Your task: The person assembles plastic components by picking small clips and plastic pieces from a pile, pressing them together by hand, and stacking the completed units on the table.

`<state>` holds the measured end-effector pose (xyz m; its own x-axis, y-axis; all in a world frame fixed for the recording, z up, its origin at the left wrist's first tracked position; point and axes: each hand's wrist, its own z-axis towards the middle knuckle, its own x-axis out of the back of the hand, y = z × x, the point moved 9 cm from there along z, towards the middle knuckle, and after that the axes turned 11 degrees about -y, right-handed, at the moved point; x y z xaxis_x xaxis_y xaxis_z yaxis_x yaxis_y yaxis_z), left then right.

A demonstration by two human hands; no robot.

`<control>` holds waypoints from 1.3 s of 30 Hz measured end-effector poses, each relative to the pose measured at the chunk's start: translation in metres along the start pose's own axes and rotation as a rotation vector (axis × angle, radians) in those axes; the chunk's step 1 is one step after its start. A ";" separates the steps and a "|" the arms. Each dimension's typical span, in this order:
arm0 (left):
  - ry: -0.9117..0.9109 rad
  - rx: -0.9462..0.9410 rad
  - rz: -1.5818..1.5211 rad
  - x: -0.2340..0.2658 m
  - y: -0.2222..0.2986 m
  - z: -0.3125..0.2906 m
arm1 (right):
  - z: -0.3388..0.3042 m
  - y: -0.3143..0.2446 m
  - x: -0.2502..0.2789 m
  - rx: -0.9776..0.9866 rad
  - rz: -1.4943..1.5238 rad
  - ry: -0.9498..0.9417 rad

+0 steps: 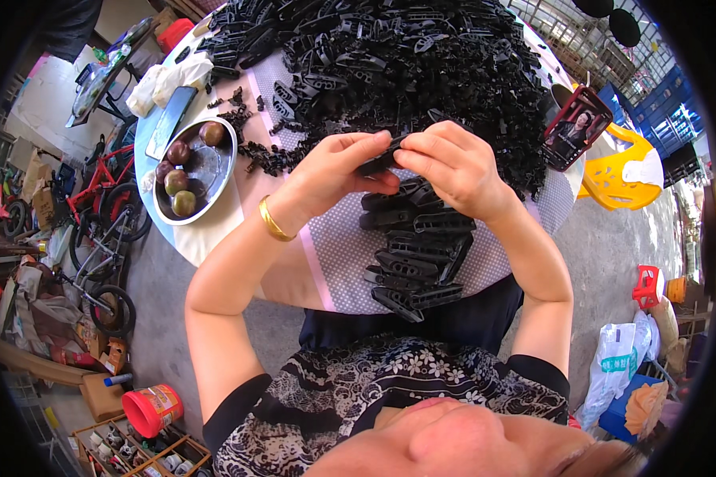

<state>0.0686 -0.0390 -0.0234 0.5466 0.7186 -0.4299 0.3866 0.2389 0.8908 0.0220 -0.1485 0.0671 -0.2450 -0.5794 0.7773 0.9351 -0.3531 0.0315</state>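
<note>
Above the round table, my left hand (334,171) grips a long black plastic part (380,162) between thumb and fingers. My right hand (455,168) pinches the far right end of the same part, and its fingertips hide whatever smaller piece may be there. Just below my hands, several similar long black parts (418,258) lie stacked in a column toward the table's near edge. Beyond my hands spreads a large heap of black plastic parts (398,79). Small black pieces (266,157) are scattered at its left side.
On the table's left stands a metal bowl (227,184) of round purplish-green fruit (184,203), beside a blue-white flat box (171,119) and white plastic bags (167,83). A phone (577,129) stands at the right edge, near a yellow stool (624,179). Bicycles (95,270) and a red bucket (153,409) are leftward.
</note>
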 end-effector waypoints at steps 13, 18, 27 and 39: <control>0.094 -0.246 1.008 -0.028 0.035 -0.013 | -0.016 0.050 -0.031 -0.603 0.733 -0.161; 0.014 -0.264 0.934 -0.037 0.032 -0.013 | -0.031 0.070 -0.051 -0.617 1.194 -0.127; -0.352 -0.452 1.065 -0.070 0.037 -0.018 | -0.032 0.083 -0.036 -0.576 0.212 -0.312; 0.560 -0.364 1.724 0.099 0.090 -0.002 | -0.023 0.058 -0.055 -0.416 -0.165 -0.294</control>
<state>0.1558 0.0549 0.0143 -0.1959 0.3772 0.9052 -0.4655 -0.8482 0.2527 0.0839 -0.1540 0.0123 -0.2420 -0.2830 0.9281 0.6949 -0.7182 -0.0378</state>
